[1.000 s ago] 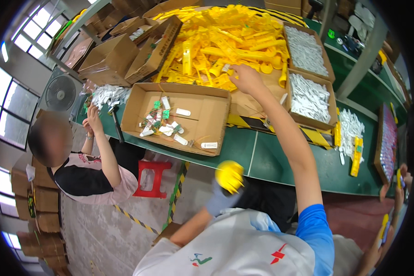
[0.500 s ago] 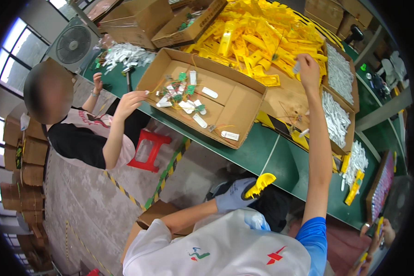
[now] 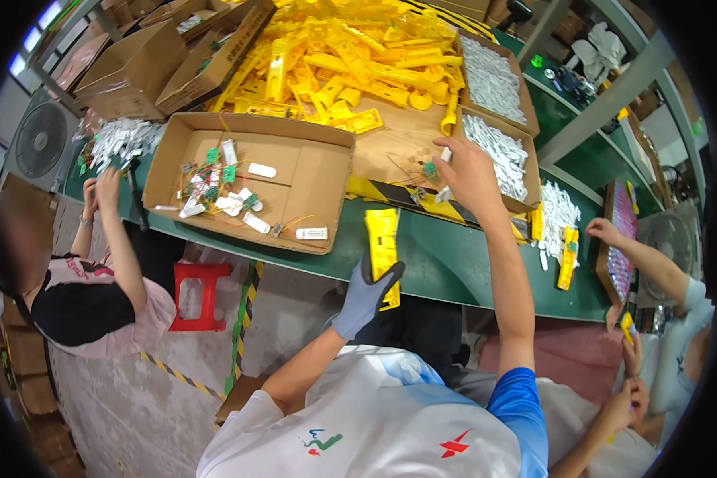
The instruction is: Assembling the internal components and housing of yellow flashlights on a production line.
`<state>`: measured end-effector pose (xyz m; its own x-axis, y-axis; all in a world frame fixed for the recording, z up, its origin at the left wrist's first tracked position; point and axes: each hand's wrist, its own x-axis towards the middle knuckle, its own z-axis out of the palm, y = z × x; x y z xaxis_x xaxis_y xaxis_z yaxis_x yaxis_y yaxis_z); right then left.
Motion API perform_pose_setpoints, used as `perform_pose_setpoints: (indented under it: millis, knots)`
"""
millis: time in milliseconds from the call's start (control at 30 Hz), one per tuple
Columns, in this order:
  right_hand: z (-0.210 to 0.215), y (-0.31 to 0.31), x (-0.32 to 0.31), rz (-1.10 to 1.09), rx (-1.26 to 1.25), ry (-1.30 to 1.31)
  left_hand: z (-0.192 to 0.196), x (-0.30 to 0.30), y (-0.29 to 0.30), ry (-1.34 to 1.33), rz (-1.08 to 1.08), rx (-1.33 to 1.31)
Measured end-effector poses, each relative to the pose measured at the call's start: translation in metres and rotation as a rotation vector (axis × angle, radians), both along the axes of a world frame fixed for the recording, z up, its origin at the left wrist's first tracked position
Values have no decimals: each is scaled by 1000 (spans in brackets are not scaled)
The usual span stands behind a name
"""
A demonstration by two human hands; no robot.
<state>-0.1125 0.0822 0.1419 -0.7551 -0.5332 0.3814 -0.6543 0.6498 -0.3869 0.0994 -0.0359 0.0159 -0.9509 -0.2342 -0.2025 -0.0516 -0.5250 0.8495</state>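
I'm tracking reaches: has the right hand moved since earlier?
Yes: the right hand has drawn back from the yellow pile to beside the near box of white parts.

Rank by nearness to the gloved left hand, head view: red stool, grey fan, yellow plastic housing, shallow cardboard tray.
1. Yellow plastic housing: in the gloved left hand's grip.
2. Shallow cardboard tray: on the table, ahead and left.
3. Red stool: on the floor, left.
4. Grey fan: far left, beyond the table's end.

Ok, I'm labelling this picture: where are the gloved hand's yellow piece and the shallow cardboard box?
Yellow piece [image 3: 383, 243]: head view, middle of its face.
Shallow cardboard box [image 3: 307, 195]: head view, bare inner bottom.
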Motion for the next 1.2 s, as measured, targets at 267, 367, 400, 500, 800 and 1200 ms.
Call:
perform_pose_setpoints:
  millis: [267, 367, 400, 500, 800, 1200]
  knots:
    - [-45, -32, 6, 63, 360, 25, -18, 0, 2, 17, 1, -237]
    - [-71, -13, 17, 107, 344, 44, -20, -2, 1, 51, 1, -332]
    - [-58, -12, 23, 95, 345, -140, 8, 1, -9, -50, -112, -352]
    - [-32, -20, 30, 148, 348, 194, 5, 2, -12, 37, -71, -580]
    - [-15, -327, 86, 743, 436, -74, 35, 2, -12, -29, -142, -538]
    - [-85, -372, 86, 581, 194, 283, -41, -6, 3, 228, 78, -903]
